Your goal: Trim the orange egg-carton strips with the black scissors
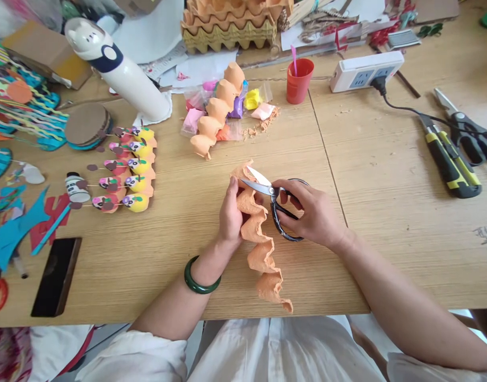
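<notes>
My left hand [231,215] grips the upper part of an orange egg-carton strip [259,249], whose wavy edge hangs down toward the table's front edge. In my right hand [313,212] is a pair of black-handled scissors [273,193], its blades parted across the strip's top end. My fingers are through the scissor handles. A second egg-carton strip [217,109] lies farther back, resting over small bags of coloured clay [237,106]. To the left sit painted egg-carton cups [138,183] in yellow and red with little decorations.
A red cup [299,82], a power strip [366,71] with a plugged cord, a box cutter [452,162] and more scissors [468,130] are behind and right. At left are a white bottle [124,79], a phone [56,276] and paper scraps [23,228]. Stacked egg cartons [231,26] stand at the back.
</notes>
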Action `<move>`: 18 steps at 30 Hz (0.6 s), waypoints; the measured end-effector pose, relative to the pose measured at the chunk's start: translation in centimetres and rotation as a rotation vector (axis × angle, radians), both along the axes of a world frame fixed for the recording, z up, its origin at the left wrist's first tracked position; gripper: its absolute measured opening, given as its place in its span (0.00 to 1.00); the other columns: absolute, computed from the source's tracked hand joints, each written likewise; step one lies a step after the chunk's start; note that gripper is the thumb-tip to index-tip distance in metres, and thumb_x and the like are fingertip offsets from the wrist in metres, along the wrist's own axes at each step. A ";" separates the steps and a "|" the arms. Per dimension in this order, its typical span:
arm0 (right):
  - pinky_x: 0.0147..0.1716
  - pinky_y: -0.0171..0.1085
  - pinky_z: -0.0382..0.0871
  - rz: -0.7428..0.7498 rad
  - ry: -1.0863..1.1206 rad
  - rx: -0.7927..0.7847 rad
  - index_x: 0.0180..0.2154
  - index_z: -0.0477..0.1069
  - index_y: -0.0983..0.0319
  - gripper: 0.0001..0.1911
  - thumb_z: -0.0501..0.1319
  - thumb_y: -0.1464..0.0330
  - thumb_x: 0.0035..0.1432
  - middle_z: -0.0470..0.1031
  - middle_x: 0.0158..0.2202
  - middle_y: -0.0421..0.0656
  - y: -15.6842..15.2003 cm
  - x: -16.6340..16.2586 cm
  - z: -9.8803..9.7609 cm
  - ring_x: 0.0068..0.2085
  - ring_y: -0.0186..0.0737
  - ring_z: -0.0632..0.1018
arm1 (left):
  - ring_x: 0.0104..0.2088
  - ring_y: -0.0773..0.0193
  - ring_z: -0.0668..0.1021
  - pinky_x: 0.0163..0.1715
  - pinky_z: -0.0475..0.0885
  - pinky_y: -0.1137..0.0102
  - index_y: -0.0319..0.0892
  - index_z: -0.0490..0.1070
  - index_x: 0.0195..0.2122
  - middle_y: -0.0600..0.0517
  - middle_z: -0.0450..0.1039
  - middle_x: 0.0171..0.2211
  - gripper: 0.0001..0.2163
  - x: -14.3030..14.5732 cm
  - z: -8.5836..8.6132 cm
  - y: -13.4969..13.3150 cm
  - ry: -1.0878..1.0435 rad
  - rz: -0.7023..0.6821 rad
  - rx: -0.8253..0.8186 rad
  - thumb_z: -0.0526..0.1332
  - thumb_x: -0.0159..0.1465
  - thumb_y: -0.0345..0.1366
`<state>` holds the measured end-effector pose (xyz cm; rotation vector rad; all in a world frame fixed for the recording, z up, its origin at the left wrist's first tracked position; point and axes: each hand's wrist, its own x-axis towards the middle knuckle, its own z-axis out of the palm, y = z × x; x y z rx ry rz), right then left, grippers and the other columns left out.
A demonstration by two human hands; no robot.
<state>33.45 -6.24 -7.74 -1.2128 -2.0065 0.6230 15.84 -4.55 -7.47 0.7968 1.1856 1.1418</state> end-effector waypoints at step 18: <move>0.31 0.37 0.69 -0.004 -0.339 0.194 0.66 0.69 0.65 0.26 0.57 0.62 0.72 0.81 0.42 0.50 0.1 0.6 -0.7 0.37 0.43 0.79 | 0.49 0.57 0.83 0.48 0.78 0.67 0.41 0.77 0.46 0.47 0.83 0.45 0.23 0.4 -1.1 -0.9 -0.065 0.016 0.061 0.55 0.71 0.57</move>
